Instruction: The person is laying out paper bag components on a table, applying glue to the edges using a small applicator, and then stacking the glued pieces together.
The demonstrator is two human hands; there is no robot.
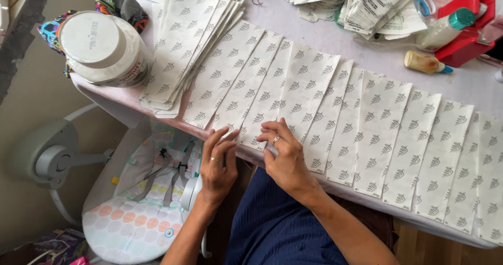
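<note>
A long row of overlapping white paper strips [367, 123] printed with small grey leaf marks lies fanned along the table's near edge. My left hand [217, 163] rests with its fingertips on the bottom end of one strip [238, 94] near the left of the row. My right hand [283, 152], a ring on one finger, presses fingers down on the bottom of the neighbouring strip [275, 94]. Neither hand lifts anything. A thick stack of the same strips [181, 45] sits to the left of the row.
A large white lidded tub [102, 47] stands at the table's left corner. Loose paper piles [361, 3], a green-capped bottle [445, 29], a small yellow bottle [424, 62] and a red tray [466, 39] sit at the back right. A baby seat [141, 202] stands on the floor below.
</note>
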